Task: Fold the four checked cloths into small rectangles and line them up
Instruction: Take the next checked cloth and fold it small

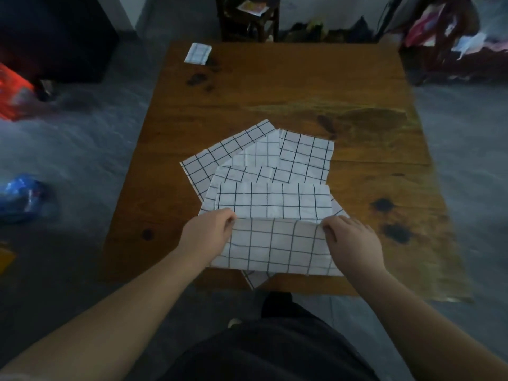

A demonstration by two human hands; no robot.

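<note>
At the near edge of the brown wooden surface, the left hand and right hand each close their grip in a pinch on the topmost white black-checked cloth, at either end of its fold. Other unfolded checked cloths lie fanned beneath it toward the surface's middle. A small folded checked rectangle sits at the surface's far left corner.

Thin matt cloths lie creased on the stained, glossy wooden table.
</note>
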